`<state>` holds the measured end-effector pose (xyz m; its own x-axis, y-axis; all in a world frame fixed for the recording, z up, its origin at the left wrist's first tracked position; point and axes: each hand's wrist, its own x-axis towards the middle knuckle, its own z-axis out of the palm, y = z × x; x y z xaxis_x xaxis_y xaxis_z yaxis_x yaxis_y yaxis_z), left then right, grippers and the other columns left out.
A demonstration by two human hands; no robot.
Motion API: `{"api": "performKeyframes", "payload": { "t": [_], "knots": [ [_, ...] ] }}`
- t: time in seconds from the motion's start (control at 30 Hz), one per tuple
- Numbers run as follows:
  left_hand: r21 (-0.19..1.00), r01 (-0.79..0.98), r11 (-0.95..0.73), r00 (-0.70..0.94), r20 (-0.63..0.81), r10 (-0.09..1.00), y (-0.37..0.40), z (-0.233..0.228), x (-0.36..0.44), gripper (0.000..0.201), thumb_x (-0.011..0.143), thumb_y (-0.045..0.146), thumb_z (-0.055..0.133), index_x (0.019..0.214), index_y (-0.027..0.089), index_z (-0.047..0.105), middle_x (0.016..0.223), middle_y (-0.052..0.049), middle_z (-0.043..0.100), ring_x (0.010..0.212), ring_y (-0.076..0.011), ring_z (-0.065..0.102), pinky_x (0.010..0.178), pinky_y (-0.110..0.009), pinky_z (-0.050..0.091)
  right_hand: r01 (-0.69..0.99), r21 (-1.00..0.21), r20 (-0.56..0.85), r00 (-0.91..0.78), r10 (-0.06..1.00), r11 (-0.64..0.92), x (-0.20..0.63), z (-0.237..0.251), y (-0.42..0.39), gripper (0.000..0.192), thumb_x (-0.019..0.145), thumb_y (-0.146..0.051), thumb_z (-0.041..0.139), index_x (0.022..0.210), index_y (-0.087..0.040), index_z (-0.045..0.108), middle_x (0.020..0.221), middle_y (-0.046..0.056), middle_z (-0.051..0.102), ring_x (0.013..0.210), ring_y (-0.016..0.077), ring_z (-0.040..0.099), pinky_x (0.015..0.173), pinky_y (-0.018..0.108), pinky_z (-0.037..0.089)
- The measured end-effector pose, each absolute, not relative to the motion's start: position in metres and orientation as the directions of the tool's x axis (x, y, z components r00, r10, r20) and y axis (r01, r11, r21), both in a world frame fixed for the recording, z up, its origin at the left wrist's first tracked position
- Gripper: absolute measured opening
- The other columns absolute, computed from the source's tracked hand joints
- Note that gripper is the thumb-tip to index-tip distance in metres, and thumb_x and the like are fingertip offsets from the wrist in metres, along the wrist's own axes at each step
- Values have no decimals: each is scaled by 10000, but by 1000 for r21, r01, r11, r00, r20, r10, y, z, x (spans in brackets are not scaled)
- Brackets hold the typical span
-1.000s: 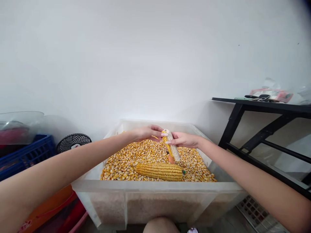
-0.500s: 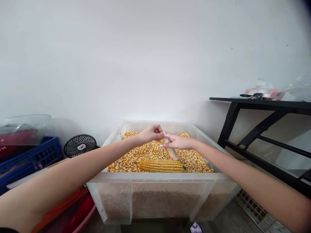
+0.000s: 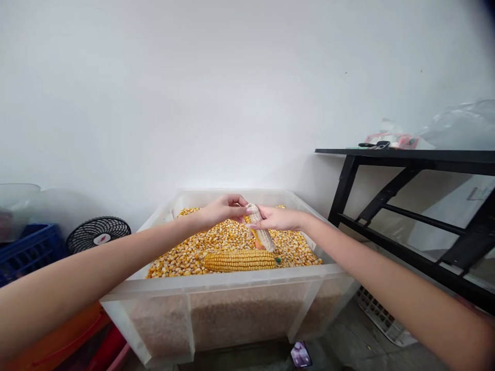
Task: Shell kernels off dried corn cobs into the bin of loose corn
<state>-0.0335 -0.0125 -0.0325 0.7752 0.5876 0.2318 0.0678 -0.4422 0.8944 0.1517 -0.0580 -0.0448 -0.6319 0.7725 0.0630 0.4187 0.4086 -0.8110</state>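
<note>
Both hands close on one mostly stripped corn cob [image 3: 260, 232]; the left hand [image 3: 222, 210] pinches its upper end, the right hand [image 3: 279, 218] wraps the shaft just below, so each grip is tight on the cob; it slants down over loose kernels [image 3: 216, 242] filling a clear plastic bin [image 3: 232, 304]; a full corn ear [image 3: 240, 260] lies across the kernels just beneath; a small black fan [image 3: 97, 234] stands left of the bin, a black bench [image 3: 406, 154] right.
</note>
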Motion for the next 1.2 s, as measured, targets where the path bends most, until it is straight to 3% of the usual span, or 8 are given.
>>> {"api": "performKeyframes", "payload": {
  "t": [0.13, 0.27, 0.4, 0.57, 0.7, 0.87, 1.0, 1.2],
  "knots": [
    [873, 71, -483, 759, 268, 594, -23, -33, -27, 263, 676, 354, 646, 722, 157, 477, 642, 17, 543, 573, -84, 522, 577, -247, 440, 535, -682, 171, -547, 820, 499, 148, -50, -66, 534, 783, -345, 519, 1257, -175, 343, 1159, 90, 492, 1004, 181, 483, 880, 331, 396],
    [824, 80, -561, 743, 326, 585, -30, -30, -19, 299, 694, 412, 616, 689, 170, 440, 613, 22, 505, 559, -87, 509, 523, -229, 426, 641, -610, 201, -443, 874, 465, 147, -54, -78, 422, 772, -450, 494, 1100, -185, 484, 1026, 78, 562, 894, 200, 524, 776, 345, 421],
    [725, 187, -663, 799, 281, 532, -35, -24, -18, 408, 808, 543, 371, 751, 167, 520, 711, -20, 550, 608, -105, 514, 580, -250, 435, 717, -563, 230, -343, 911, 412, 152, -55, -98, 394, 705, -433, 573, 1002, -188, 488, 934, 61, 582, 803, 188, 530, 674, 321, 408],
    [395, 462, -794, 790, 224, 570, -47, -23, -31, 457, 815, 557, 309, 921, 197, 571, 948, -43, 606, 805, -164, 531, 710, -273, 386, 834, -434, 286, -231, 930, 341, 157, -62, -119, 315, 694, -448, 557, 874, -204, 473, 771, 11, 554, 668, 151, 486, 565, 275, 351],
    [163, 582, -796, 764, 224, 605, -70, -31, -37, 359, 813, 444, 348, 903, 200, 595, 962, -50, 619, 821, -190, 533, 698, -281, 358, 808, -453, 299, -260, 918, 376, 157, -65, -119, 318, 670, -446, 581, 814, -184, 473, 764, 7, 548, 679, 139, 487, 586, 261, 362],
    [280, 582, -763, 732, 229, 642, -101, -42, -26, 315, 776, 399, 386, 899, 180, 575, 867, -45, 627, 712, -174, 542, 608, -260, 357, 627, -632, 410, -228, 883, 455, 155, -56, -121, 358, 664, -421, 612, 897, -170, 507, 865, 32, 570, 786, 152, 516, 683, 290, 415],
    [344, 556, -757, 727, 241, 643, -108, -52, -18, 363, 695, 473, 502, 889, 170, 547, 778, -40, 603, 640, -164, 521, 559, -258, 341, 297, -848, 395, -197, 897, 438, 153, -49, -131, 388, 637, -358, 660, 936, -189, 481, 909, 26, 554, 830, 147, 531, 683, 288, 462],
    [438, 499, -748, 711, 286, 642, -94, -43, -7, 356, 700, 499, 499, 810, 163, 532, 708, -23, 561, 585, -142, 483, 513, -253, 319, 63, -909, 404, -108, 908, 412, 160, -48, -140, 356, 663, -316, 652, 941, -210, 457, 970, 10, 549, 898, 134, 547, 803, 315, 465]
  ]
}}
